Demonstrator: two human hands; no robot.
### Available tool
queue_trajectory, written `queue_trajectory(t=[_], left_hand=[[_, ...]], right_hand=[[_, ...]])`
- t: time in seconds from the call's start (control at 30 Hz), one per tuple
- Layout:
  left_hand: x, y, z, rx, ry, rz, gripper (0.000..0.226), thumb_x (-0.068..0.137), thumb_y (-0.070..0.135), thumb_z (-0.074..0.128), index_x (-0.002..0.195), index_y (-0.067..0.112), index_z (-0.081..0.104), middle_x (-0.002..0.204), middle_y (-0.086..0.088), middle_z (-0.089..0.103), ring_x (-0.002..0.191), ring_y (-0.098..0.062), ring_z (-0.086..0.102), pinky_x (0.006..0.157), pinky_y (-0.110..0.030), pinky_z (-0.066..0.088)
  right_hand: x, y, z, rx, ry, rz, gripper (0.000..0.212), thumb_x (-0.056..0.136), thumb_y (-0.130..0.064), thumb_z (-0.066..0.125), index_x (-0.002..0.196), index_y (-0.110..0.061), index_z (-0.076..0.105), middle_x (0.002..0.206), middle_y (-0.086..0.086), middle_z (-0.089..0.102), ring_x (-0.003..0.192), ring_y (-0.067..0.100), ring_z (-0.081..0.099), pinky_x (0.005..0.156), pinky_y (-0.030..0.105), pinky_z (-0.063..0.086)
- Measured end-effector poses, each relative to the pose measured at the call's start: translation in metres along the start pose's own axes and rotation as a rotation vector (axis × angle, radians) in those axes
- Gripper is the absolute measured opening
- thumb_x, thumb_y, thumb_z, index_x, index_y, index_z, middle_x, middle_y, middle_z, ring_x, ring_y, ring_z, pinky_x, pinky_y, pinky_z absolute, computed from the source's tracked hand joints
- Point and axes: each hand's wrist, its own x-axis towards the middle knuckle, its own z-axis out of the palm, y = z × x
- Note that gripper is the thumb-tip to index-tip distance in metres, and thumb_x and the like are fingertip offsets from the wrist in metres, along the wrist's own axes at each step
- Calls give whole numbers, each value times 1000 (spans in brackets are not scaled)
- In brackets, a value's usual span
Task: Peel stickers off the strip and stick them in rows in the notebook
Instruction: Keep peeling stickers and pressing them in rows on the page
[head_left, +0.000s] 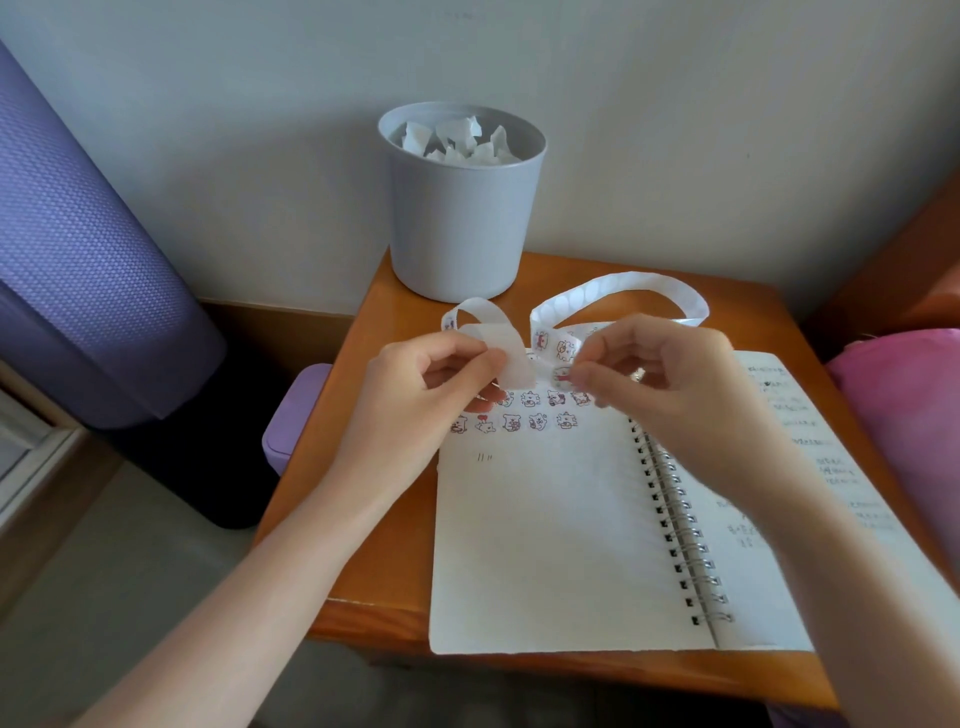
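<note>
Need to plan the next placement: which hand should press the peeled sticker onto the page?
Right hand: it pinches the small round sticker just above the white spiral notebook's rows. Left hand holds the white backing strip.

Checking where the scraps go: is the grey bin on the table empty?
No, the grey bin on the table holds crumpled white paper scraps that show above its rim.

You won't find much to read here. The right page of your notebook (795, 467) carries lines of handwriting — too small and blurred to make out. On the left page, near the stickers (511, 422), two short pen strokes stand — like tally marks. The stickers show only cartoon animals, no words.
</note>
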Motion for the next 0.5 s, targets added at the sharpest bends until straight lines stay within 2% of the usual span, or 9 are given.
queue_trajectory(t=[0.07, 0.17, 0.27, 0.4, 0.5], left_hand=[[-1, -2, 0, 18, -2, 3, 11, 89, 16, 63, 91, 10, 72, 79, 2, 73, 74, -8, 70, 69, -19, 56], [-1, -4, 0, 62, -1, 13, 11, 89, 17, 63, 89, 11, 72, 79, 1, 73, 75, -7, 70, 72, -20, 56], [-1, -5, 0, 70, 2, 6, 12, 89, 17, 63, 91, 9, 72, 83, 0, 73, 77, -8, 71, 73, -20, 57], [-1, -5, 1, 100, 6, 9, 12, 89, 18, 64, 89, 10, 72, 81, 1, 73, 76, -6, 71, 72, -16, 55], [-1, -5, 0, 106, 8, 5, 11, 89, 18, 63, 89, 11, 72, 80, 3, 73, 76, -5, 70, 70, -13, 53]], right_hand=[[2, 6, -10, -6, -22, 141, 5, 79, -19, 72, 75, -20, 69, 71, -8, 72, 58, 2, 62, 58, 17, 49], [3, 16, -16, -63, -24, 279, 6, 78, -17, 73, 73, -18, 70, 66, -5, 72, 48, -2, 55, 46, 8, 40], [2, 19, -11, -150, -8, 303, 10, 77, -18, 74, 68, -22, 70, 64, -6, 71, 54, 2, 60, 57, 18, 48], [1, 21, -5, -217, -2, 303, 12, 76, -20, 75, 65, -23, 70, 60, -10, 68, 52, -4, 58, 53, 12, 41], [0, 19, -2, -233, 14, 307, 15, 76, -20, 75, 64, -25, 69, 59, -11, 66, 55, 0, 58, 56, 18, 45]])
